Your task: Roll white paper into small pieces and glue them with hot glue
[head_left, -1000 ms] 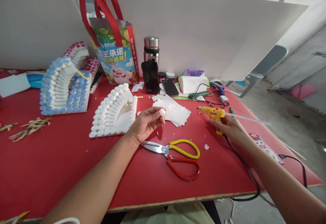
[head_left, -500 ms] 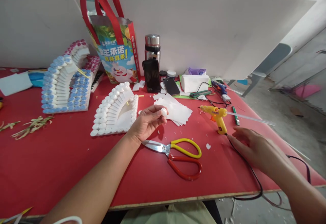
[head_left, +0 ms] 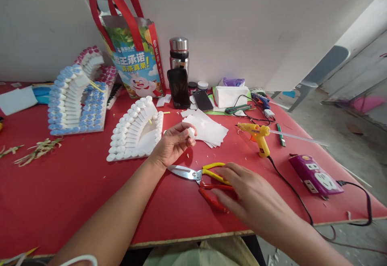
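Observation:
Between the thumb and fingers of my left hand (head_left: 173,143) is a small white rounded piece (head_left: 191,132); its kind is not clear. My right hand (head_left: 244,189) is over the handles of the scissors (head_left: 193,174), fingers apart, not closed round them. One scissor handle is yellow and the other red, and the blades point left toward my left wrist. Left of my left hand stands a white fan-shaped model (head_left: 133,130) edged with rows of white rounded pieces. Behind the hand lie several white paper sheets (head_left: 208,126).
A yellow glue gun (head_left: 256,135) with a clear stick lies at right, its cord trailing past a purple power box (head_left: 316,176). Blue-tipped (head_left: 75,104) and pink-tipped models stand at left. A shopping bag (head_left: 136,64), metal flask (head_left: 179,52) and phones (head_left: 203,100) are behind.
My right hand has moved left from beside the glue gun to the scissors' handles, uncovering the purple power box. My left hand still holds the white piece in nearly the same place.

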Demonstrator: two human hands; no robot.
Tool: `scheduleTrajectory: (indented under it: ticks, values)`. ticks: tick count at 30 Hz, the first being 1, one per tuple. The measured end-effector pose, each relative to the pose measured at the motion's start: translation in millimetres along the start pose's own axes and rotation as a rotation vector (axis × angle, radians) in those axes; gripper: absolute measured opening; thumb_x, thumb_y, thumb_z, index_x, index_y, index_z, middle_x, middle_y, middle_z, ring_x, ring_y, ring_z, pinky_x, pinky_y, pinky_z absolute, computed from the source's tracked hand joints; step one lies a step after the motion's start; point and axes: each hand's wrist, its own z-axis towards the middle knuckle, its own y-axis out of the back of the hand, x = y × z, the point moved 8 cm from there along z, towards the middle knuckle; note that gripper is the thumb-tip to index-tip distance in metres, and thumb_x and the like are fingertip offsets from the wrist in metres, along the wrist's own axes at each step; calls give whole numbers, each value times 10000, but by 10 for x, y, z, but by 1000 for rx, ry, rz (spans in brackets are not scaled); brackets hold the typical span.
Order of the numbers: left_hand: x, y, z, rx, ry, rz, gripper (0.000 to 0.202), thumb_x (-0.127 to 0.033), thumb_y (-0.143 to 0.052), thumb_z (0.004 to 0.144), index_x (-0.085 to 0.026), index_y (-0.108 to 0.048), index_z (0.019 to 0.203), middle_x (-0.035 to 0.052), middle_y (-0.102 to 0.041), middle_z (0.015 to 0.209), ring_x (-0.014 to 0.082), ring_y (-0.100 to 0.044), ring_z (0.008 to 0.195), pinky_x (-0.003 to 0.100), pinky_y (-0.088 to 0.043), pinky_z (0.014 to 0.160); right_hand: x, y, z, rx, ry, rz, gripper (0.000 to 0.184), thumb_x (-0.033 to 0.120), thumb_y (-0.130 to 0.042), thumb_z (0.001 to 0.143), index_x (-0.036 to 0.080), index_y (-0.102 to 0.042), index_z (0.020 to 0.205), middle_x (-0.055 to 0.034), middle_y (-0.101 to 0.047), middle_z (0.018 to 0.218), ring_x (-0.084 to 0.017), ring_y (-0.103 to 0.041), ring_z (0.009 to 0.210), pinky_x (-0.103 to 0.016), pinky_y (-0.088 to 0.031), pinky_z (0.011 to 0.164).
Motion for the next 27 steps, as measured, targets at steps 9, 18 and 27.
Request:
scheduleTrajectory:
  ticks: [9, 18, 27]
  values:
    - [10, -13, -9, -54, 5, 50, 153, -198, -807, 751, -144, -734, 874, 55, -677, 855, 79, -578, 634, 209, -474, 590, 69, -332, 102, 160, -1, -335, 628, 116, -532, 796, 91, -473, 1421, -201, -609, 1125, -330, -603, 984, -453, -497, 816]
    - [-51, 18, 3, -99, -2, -13, 152, -143, -814, 728, -160, -745, 863, 62, -705, 818, 50, -559, 596, 138, -446, 530, 119, -334, 180, 247, 93, -358, 524, 163, -531, 686, 184, -555, 1209, -95, -671, 869, -248, -627, 698, -314, -249, 537]
    - [-54, 88, 5, -197, 27, -202, 186, -98, -796, 732, -126, -728, 903, 70, -686, 875, 56, -638, 689, 94, -550, 627, -425, -224, -141, 171, -158, -27, 459, 205, -525, 793, 203, -505, 1252, -12, -643, 695, -220, -599, 618, -287, -249, 523]
